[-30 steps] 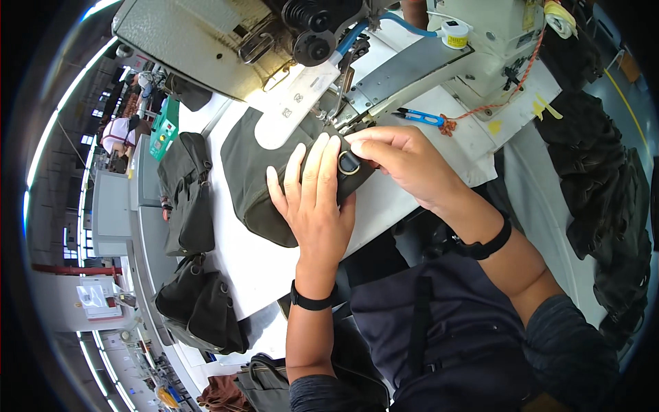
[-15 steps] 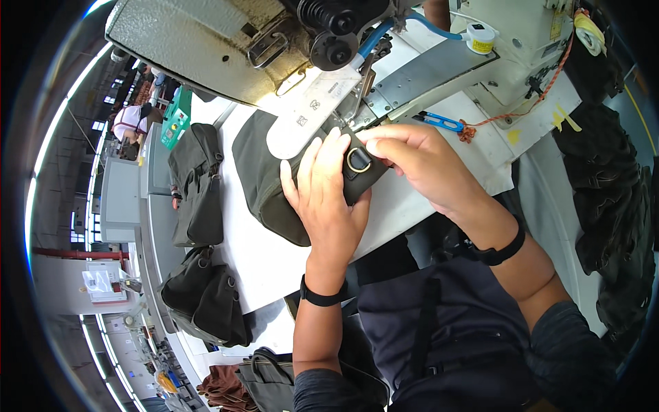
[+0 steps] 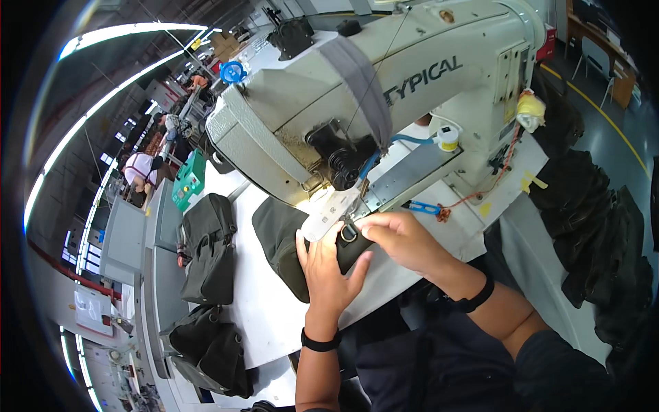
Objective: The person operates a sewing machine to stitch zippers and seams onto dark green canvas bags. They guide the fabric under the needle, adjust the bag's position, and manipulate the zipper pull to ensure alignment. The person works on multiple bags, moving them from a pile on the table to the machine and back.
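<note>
The olive fabric bag (image 3: 278, 250) lies at the sewing machine's (image 3: 449, 127) seven o'clock, beneath the left hand (image 3: 326, 278), fingers spread. At the D-ring's (image 3: 350, 239) three o'clock, the right hand (image 3: 406, 242) pinches (on what, I cannot tell). Slipping fabric could make the ring strike the machine.

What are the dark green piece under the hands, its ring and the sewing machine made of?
The dark green piece seems matte fabric, softly creased; the ring, likely metal, glints gold; the sewing machine is probably painted metal, rigid with a pale sheen.
</note>
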`<state>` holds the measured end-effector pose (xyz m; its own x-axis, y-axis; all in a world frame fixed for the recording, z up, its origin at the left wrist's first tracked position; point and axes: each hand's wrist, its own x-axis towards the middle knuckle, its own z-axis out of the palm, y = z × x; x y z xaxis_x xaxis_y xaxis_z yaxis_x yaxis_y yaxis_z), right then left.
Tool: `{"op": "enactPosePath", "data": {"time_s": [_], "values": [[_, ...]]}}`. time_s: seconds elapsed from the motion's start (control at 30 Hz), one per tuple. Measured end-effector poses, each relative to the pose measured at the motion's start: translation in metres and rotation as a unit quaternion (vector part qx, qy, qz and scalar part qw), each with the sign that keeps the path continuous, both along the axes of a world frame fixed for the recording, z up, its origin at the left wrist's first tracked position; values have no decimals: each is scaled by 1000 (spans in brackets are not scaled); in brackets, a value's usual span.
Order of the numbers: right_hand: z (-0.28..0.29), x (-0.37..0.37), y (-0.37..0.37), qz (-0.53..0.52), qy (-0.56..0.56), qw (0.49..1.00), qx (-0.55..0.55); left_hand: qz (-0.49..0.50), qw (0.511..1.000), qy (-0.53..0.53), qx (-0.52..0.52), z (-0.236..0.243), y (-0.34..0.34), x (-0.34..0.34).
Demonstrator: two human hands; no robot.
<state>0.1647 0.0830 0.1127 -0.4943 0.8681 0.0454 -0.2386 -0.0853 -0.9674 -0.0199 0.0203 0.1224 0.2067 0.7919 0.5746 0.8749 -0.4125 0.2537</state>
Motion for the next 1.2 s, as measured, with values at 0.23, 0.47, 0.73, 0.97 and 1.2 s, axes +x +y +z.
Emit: {"op": "enactPosePath", "data": {"time_s": [0.23,0.47,0.73,0.97,1.2], "values": [[-22,12,3,1,-82,991,110,136,979,13,154,-6,0,33],[-49,6,12,52,-47,985,157,107,977,-103,152,-15,1,42],[-52,-10,-9,-112,26,976,183,71,949,-289,109,-40,9,38],[-45,-11,-23,-124,49,980,148,29,921,-380,78,-38,7,36],[-29,-4,-31,-104,6,991,88,32,908,-414,49,-27,7,41]]}}
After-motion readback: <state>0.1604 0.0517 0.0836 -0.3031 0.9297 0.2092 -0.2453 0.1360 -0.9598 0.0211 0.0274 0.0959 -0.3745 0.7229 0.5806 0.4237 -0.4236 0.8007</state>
